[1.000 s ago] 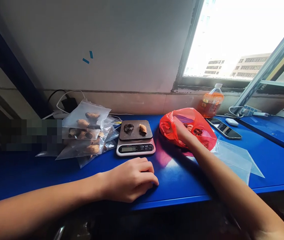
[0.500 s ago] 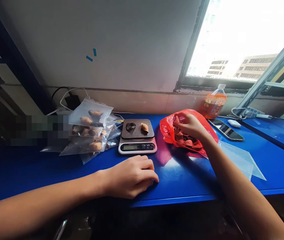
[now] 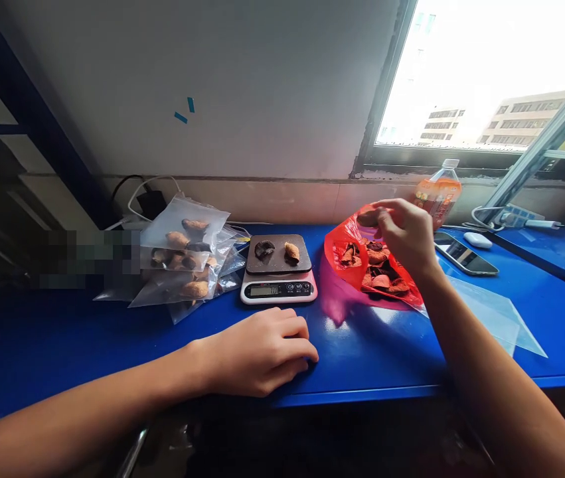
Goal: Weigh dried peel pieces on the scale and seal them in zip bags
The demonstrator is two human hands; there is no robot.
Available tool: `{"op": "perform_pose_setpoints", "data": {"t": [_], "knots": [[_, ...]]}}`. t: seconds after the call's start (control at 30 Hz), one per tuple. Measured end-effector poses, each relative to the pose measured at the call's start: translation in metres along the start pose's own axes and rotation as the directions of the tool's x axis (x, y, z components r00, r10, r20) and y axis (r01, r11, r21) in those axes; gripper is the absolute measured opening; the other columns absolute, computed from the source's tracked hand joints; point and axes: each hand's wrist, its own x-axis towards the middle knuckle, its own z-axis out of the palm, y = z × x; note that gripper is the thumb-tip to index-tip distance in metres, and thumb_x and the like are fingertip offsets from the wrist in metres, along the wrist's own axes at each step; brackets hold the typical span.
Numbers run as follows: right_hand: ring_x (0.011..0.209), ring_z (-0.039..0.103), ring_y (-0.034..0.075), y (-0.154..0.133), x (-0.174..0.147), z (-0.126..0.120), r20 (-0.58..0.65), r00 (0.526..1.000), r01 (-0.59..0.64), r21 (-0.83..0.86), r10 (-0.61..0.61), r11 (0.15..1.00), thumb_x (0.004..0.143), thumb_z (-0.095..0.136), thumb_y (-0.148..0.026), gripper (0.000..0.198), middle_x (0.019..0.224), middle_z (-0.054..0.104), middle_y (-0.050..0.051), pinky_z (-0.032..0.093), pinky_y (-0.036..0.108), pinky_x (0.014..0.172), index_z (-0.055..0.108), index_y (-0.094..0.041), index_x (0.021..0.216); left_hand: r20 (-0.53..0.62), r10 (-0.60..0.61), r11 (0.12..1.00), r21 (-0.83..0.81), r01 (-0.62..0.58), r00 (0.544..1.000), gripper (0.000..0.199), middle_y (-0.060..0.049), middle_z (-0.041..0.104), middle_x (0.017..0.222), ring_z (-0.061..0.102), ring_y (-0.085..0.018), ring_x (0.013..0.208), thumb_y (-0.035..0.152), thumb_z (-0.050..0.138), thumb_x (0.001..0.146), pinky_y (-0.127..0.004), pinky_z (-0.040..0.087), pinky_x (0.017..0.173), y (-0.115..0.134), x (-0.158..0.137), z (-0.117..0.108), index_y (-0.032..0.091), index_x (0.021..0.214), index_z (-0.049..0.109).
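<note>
My right hand (image 3: 404, 232) pinches a dried brown piece (image 3: 369, 218), which looks like peel or shell, just above the red plastic bag (image 3: 334, 242). Inside the open bag lie several more dried brown pieces (image 3: 384, 279). My left hand (image 3: 267, 352) rests on the desk near its front edge, fingers loosely curled and apart, with nothing visible in them. In front of it stands a kitchen scale (image 3: 279, 290). On its plate sit a dark curled piece (image 3: 264, 249) and a tan, nut-like piece (image 3: 291, 252). The display digits are too small to read.
Clear zip bags (image 3: 177, 259) with dried pieces are piled left of the scale. Flat clear bags (image 3: 496, 315), a phone (image 3: 466, 253), a white earbud case (image 3: 477, 239) and an orange drink bottle (image 3: 440, 192) are at the right. Cables run along the wall.
My right hand has lifted out of the red bag, up and to the right, with a dried brown piece in its fingers. My left hand has stayed in place.
</note>
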Motion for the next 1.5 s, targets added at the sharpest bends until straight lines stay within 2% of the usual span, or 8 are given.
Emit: {"op": "perform_pose_setpoints", "data": {"t": [0.17,0.33,0.57,0.73,0.93,1.17,1.33,1.5], "knots": [[0.063,0.064,0.015,-0.049,-0.016,-0.009,-0.391,0.911,0.187,0.104,-0.133,0.977,0.09,0.054,-0.026,0.019,0.08,0.066,0.003,0.053,0.031,0.06,0.063,-0.02,0.106,-0.005,0.014,0.999,0.037,-0.013,1.0,0.018,-0.007,0.063,0.092,0.055,-0.017,0.076,0.015,0.052,0.089,-0.028,0.046,0.07,0.005,0.001,0.004,0.018,0.1,0.066],[0.074,0.065,0.014,-0.092,-0.056,0.016,-0.186,0.82,0.57,0.183,-0.541,0.801,0.088,0.056,-0.013,0.027,0.091,0.069,0.004,0.053,0.027,0.065,0.061,-0.023,0.113,-0.143,0.08,0.99,0.126,-0.062,0.986,0.011,-0.003,0.065,0.079,0.057,-0.015,0.068,0.016,0.055,0.088,-0.027,0.047,0.065,0.001,-0.002,-0.003,0.019,0.091,0.066],[0.08,0.066,0.014,-0.106,-0.081,0.034,0.07,0.738,0.596,0.4,-0.671,0.696,0.091,0.049,-0.007,0.029,0.094,0.071,0.006,0.053,0.027,0.072,0.055,-0.02,0.116,-0.761,-0.063,0.979,0.077,0.187,0.646,0.009,-0.002,0.066,0.081,0.061,-0.012,0.069,0.018,0.059,0.089,-0.024,0.049,0.063,-0.03,-0.021,-0.052,0.016,0.096,0.063],[0.076,0.064,0.014,-0.104,-0.08,0.037,0.09,0.745,0.583,0.395,-0.661,0.71,0.092,0.049,-0.009,0.022,0.091,0.07,0.007,0.053,0.026,0.068,0.056,-0.018,0.111,-0.536,-0.105,0.981,0.081,0.175,0.837,0.018,-0.007,0.066,0.093,0.062,-0.016,0.082,0.027,0.061,0.088,-0.029,0.052,0.074,-0.033,-0.019,-0.039,0.015,0.102,0.062],[0.071,0.064,0.014,-0.1,-0.067,0.026,0.086,0.702,0.649,0.33,-0.707,0.685,0.091,0.055,-0.017,0.015,0.086,0.07,0.005,0.051,0.026,0.066,0.058,-0.017,0.105,-0.506,-0.23,0.967,-0.019,0.255,0.831,0.009,-0.001,0.067,0.083,0.062,-0.012,0.072,0.018,0.057,0.089,-0.023,0.049,0.068,-0.023,-0.013,-0.03,0.016,0.096,0.062],[0.066,0.064,0.015,-0.034,-0.013,-0.016,0.023,0.979,0.199,0.046,-0.2,0.979,0.088,0.052,-0.021,0.016,0.077,0.068,0.003,0.05,0.027,0.062,0.066,-0.018,0.096,-0.305,-0.063,0.997,0.023,0.074,0.95,0.01,-0.004,0.069,0.082,0.064,-0.014,0.073,0.014,0.055,0.087,-0.025,0.049,0.07,-0.011,-0.01,-0.023,0.016,0.092,0.064],[0.079,0.063,0.019,0.003,-0.009,-0.009,0.579,0.806,0.242,-0.135,-0.122,0.961,0.077,0.051,-0.011,0.024,0.092,0.069,0.006,0.049,0.031,0.07,0.066,-0.019,0.094,-0.13,0.047,0.999,0.018,-0.045,0.99,0.01,-0.003,0.066,0.072,0.059,-0.015,0.063,0.018,0.055,0.088,-0.026,0.045,0.058,-0.003,-0.007,-0.008,0.016,0.09,0.065],[0.069,0.054,0.016,0.004,-0.021,0.024,0.673,0.74,0.181,-0.194,-0.004,0.964,0.072,0.048,-0.009,0.013,0.079,0.064,0.005,0.045,0.027,0.064,0.057,-0.019,0.073,-0.138,0.043,0.999,0.037,-0.038,0.989,0.012,-0.003,0.068,0.076,0.059,-0.015,0.064,0.017,0.054,0.089,-0.026,0.045,0.06,-0.003,-0.008,-0.011,0.017,0.092,0.065]]}}
